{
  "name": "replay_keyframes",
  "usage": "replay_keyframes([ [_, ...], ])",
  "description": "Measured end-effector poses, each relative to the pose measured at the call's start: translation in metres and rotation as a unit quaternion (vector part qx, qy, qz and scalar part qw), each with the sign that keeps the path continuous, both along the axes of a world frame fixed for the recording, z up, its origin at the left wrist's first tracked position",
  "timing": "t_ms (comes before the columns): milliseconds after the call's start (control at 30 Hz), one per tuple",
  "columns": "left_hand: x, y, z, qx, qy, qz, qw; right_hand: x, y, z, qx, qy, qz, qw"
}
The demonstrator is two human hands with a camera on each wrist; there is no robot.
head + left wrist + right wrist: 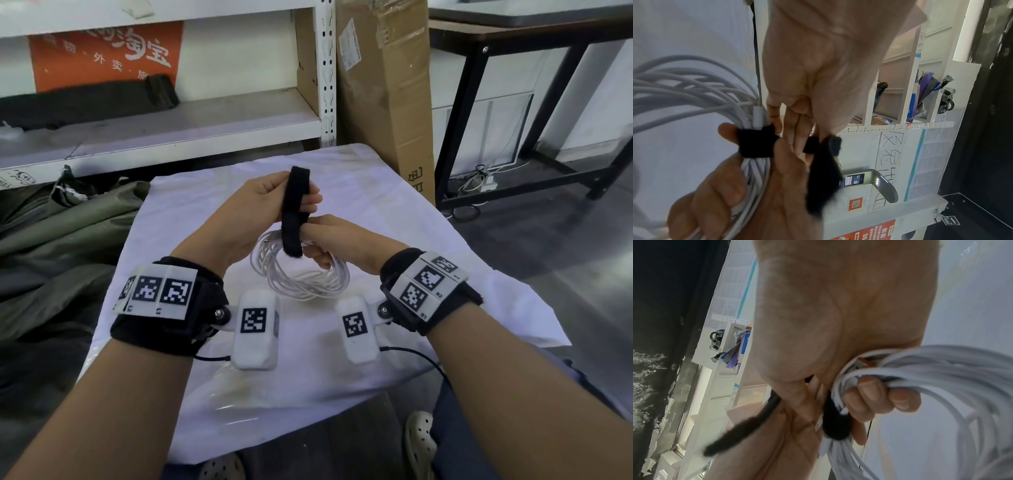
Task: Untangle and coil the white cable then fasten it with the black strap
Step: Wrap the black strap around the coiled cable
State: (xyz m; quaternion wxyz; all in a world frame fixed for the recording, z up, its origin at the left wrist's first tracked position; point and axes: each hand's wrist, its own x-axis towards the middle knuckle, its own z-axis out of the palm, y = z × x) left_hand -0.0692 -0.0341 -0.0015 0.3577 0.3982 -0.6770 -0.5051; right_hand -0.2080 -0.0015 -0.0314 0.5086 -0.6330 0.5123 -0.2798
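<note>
The white cable (308,284) is wound into a coil that hangs above the white cloth. My right hand (320,251) grips one side of the coil, fingers curled round the bundled strands (941,369). The black strap (295,205) is looped round that side of the coil (756,142), right beside my right fingers (879,394). My left hand (310,200) pinches the strap's free end and holds it up and away from the coil. In the left wrist view the strap's tail (824,178) hangs from my left fingertips. A white plug (758,116) lies along the bundle.
A white cloth (191,219) covers the low table under my hands. A tall cardboard box (383,85) and a metal shelf (164,137) stand behind it. A black-framed table (479,102) is at the right, green fabric (68,233) at the left.
</note>
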Motion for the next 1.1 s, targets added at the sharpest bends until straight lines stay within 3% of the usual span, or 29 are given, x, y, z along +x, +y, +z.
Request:
replay_keyframes([
  [133, -0.005, 0.004, -0.001, 0.007, 0.000, -0.002, 1.000, -0.001, -0.001, -0.002, -0.027, 0.028, -0.016, 0.999],
  [300, -0.011, 0.007, -0.005, 0.016, -0.020, 0.011, 1.000, 0.001, -0.001, -0.003, -0.017, -0.040, -0.033, 0.999],
  [367, -0.010, 0.005, -0.007, -0.006, -0.015, 0.034, 0.999, 0.000, -0.001, -0.005, -0.022, -0.035, -0.043, 0.998],
  [500, -0.003, 0.002, -0.007, -0.098, -0.054, 0.089, 0.990, 0.000, -0.003, -0.009, 0.021, -0.113, -0.072, 0.991],
  [633, -0.001, 0.002, -0.003, -0.080, -0.016, 0.063, 0.995, -0.001, -0.006, -0.013, 0.017, -0.102, -0.103, 0.989],
  [733, 0.003, -0.002, -0.002, -0.090, -0.090, 0.056, 0.990, -0.002, -0.004, -0.013, 0.028, -0.118, -0.114, 0.986],
  [800, 0.006, -0.001, -0.003, -0.068, -0.148, 0.001, 0.987, -0.004, -0.005, -0.013, 0.036, -0.156, -0.130, 0.979],
  [1000, 0.007, 0.005, -0.002, -0.075, -0.202, -0.065, 0.974, -0.007, -0.006, -0.012, 0.074, -0.205, -0.148, 0.965],
  [1100, 0.005, 0.006, -0.002, -0.130, -0.233, -0.040, 0.963, -0.005, -0.005, -0.011, 0.085, -0.201, -0.122, 0.968],
])
